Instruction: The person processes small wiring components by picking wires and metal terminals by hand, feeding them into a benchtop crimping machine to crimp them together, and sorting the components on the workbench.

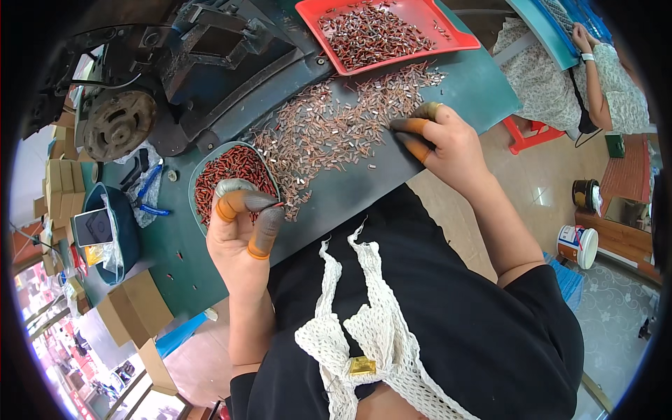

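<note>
"Two hands, entered how?"

"Left hand (238,262): grey-and-orange finger covers on thumb and forefinger, the two tips meeting in a pinch on a small red piece (281,204). Position: over the near right rim of a grey-green bowl (194,183)."

"Bowl contents?"

"Small red parts (234,168), heaped, dark bits among them."

"And the right hand (455,148)?"

"Fingers bent and drawn together, covers of orange, grey and yellowish tone. Tips at the right edge of a loose spread of copper-coloured and silvery parts (329,136). Whether anything is held between them, cannot tell."

"Location of the spread?"

"Directly on the green table (350,192), running from beside the bowl to below a red tray (455,43). Tray: shallow, at the table's far side, partly filled with red and silvery pieces (374,35)."

"Remaining items on the table?"

"One dark machine (224,59), far left, behind the bowl. One blue-handled tool (149,189), lying on clear plastic, left of the bowl."

"Off the table?"

"One red stool (530,133), right; beyond it, one co-worker in a patterned garment (525,77), hands (582,38) at a blue item. One white bucket (586,248), lying tilted, lower right."
</note>
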The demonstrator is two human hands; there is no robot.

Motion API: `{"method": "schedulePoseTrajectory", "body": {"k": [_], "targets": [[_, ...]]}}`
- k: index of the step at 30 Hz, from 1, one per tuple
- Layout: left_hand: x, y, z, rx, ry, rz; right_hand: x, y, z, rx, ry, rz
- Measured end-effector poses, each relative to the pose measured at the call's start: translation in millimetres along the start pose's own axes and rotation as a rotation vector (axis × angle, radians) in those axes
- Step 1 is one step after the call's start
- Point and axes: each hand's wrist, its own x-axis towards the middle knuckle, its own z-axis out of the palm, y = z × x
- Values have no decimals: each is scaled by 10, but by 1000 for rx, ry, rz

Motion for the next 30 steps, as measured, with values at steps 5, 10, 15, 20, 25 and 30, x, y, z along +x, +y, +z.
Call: {"method": "schedulePoseTrajectory", "body": {"k": [5,10,15,20,25,30], "targets": [[-22,-1,5,-2,19,-33,-182,116,-115,96,-38,-55],[46,-9,87,18,36,24,-220,47,-152,61,-43,-47],[75,34,99,17,74,-17,-319,84,-160,14,-98,-224],[213,22,100,144,122,49,-251,-133,-100,459,-18,-26],[659,83,20,625,274,344,733,-616,65,1002,22,387],[1278,147,-30,919,346,864,1729,-873,400,1214,164,271]]}}
